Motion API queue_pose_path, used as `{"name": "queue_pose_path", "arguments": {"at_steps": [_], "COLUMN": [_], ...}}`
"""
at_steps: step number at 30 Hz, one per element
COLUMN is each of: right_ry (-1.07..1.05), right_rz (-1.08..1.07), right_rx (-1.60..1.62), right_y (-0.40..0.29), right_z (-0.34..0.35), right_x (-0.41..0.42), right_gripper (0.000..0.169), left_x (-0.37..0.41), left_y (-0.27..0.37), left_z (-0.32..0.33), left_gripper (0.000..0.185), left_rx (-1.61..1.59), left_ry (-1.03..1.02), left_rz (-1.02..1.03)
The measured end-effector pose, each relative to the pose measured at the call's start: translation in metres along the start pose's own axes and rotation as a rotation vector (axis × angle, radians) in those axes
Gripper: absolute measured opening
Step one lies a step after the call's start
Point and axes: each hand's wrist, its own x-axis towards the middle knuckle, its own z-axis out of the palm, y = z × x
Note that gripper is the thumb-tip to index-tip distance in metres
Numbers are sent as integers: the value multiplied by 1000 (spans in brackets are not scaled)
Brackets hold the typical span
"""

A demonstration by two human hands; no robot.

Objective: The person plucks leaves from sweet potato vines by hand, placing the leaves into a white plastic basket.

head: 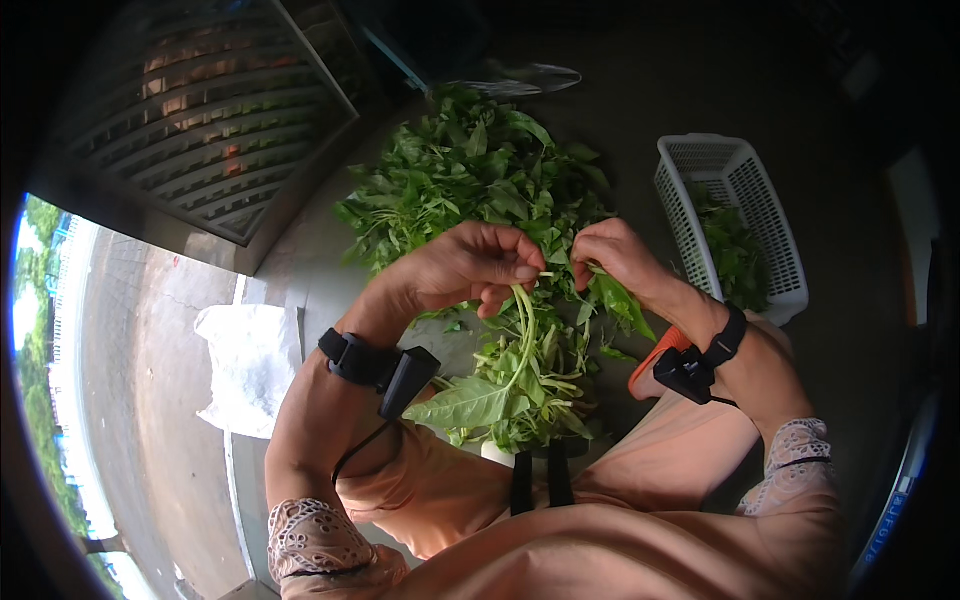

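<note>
My left hand (480, 262) pinches pale green vegetable stems (526, 337) between thumb and fingers. They bend downward and end in a broad leaf (461, 403). Just to the right, my right hand (611, 251) has its fingers curled around a leafy sprig (616, 298), whose leaves hang below the palm. The two hands are a short gap apart, with a stem end showing between them. Beyond them spreads a large heap of leafy greens (480, 165) on the floor. A smaller pile of stems and leaves (551, 397) lies between my legs, below the hands.
At the right stands a white perforated plastic basket (784, 247) with some greens (731, 251) inside. An orange shoe (660, 352) is near it. A white plastic sheet or bag (251, 367) lies at left, below a slatted metal panel (217, 127). Transparent plastic (525, 81) lies behind the heap.
</note>
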Motion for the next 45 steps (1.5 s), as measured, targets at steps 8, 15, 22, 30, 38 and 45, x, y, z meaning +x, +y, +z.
{"name": "queue_pose_path", "arguments": {"at_steps": [8, 15, 22, 30, 38, 45], "right_ry": [-450, -219, -109, -185, -119, -63], "right_rz": [-73, 61, 440, 434, 401, 426], "right_rx": [-951, 344, 419, 670, 690, 662], "right_y": [19, -20, -3, -1, 2, 9], "right_z": [21, 21, 21, 15, 22, 18], "right_x": [-32, -40, -29, -31, -30, -31], "right_gripper": [21, 35, 18, 22, 22, 19], "left_x": [-5, 9, 20, 14, 16, 19], "left_y": [1, -7, -21, -23, -28, -29], "left_z": [-11, 2, 15, 9, 7, 11], "left_gripper": [12, 12, 16, 14, 14, 9], "left_rx": [-131, -45, 251, 155, 148, 318], "left_ry": [-114, 53, 233, 168, 179, 267], "left_rz": [228, 104, 1, -9, 53, 113]}}
